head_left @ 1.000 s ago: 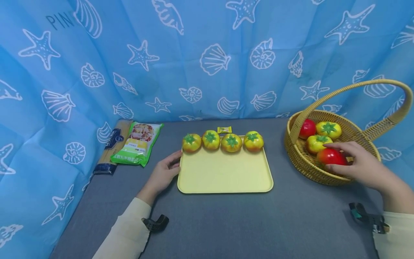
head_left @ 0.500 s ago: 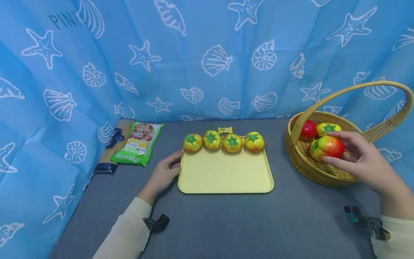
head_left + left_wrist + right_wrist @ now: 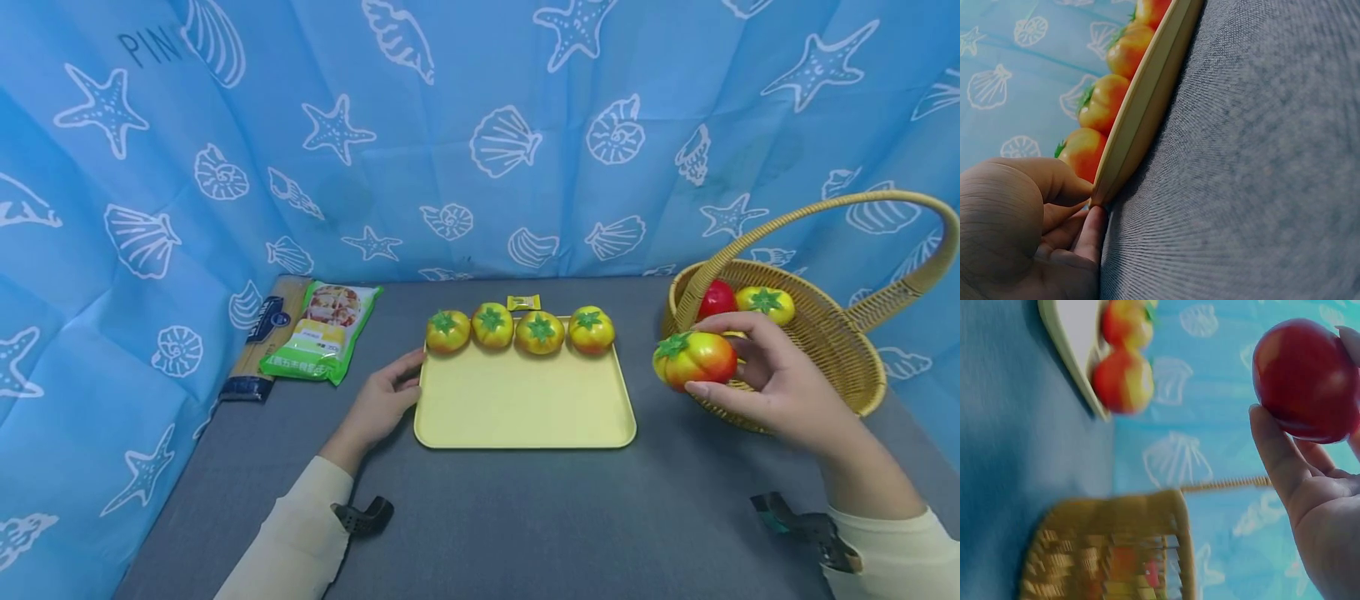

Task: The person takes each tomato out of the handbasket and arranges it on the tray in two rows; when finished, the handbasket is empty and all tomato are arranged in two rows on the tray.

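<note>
On the grey table (image 3: 525,517), the wicker basket (image 3: 825,350) stands at 3 o'clock and the yellow tray (image 3: 525,408) in the centre. The left hand (image 3: 378,404) pinches the tray's edge at 9 o'clock. The right hand (image 3: 765,383) grips a tomato (image 3: 693,360) in the air, between tray and basket, just beside the basket rim.

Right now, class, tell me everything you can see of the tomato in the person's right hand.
The tomato is round and glossy, like plastic: red on one side, shading to yellow-orange, with a green leafy cap turned toward the tray. The right hand grips it with curled fingers and thumb, holding it in the air just outside the basket rim, between basket and tray. Only the hand touches it. In the right wrist view it looks mostly deep red.
</note>
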Tool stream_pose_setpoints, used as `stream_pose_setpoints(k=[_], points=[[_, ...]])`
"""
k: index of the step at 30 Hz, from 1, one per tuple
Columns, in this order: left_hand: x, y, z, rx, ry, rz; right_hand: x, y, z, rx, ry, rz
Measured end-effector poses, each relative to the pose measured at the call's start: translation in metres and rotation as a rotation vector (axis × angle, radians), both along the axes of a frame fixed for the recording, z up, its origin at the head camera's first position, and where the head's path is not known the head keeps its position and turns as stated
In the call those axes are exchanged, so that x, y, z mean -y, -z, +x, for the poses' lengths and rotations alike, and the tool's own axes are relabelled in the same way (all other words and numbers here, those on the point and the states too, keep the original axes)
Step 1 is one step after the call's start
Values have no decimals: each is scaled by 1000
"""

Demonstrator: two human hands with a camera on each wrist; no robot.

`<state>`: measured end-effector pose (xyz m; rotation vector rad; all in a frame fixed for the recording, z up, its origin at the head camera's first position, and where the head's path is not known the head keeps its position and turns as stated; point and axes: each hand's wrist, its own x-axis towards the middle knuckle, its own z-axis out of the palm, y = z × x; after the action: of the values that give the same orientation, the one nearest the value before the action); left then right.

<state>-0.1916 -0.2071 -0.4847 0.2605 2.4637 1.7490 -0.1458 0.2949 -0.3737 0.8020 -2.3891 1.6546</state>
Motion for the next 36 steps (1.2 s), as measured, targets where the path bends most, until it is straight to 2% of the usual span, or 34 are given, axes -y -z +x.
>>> stream_pose_setpoints(k=[2,5,14,23,27,36], points=[[0,0,0,-2,-4,1,10,3,-1,21,-63,-29],[0,1,0,-4,-11,2,24,8,-3,25,-105,-15],[1,3,0,-8,-18,-9,58,26,-15,20,-61,90],[1,6,-3,-11,-25,-18,98,47,-31,-8,-161,115],[0,5,-2,-11,-25,-13,117,54,-34,24,-192,140],[-1,1,0,-13,-21,-3,158,59,-42,143,-242,106]])
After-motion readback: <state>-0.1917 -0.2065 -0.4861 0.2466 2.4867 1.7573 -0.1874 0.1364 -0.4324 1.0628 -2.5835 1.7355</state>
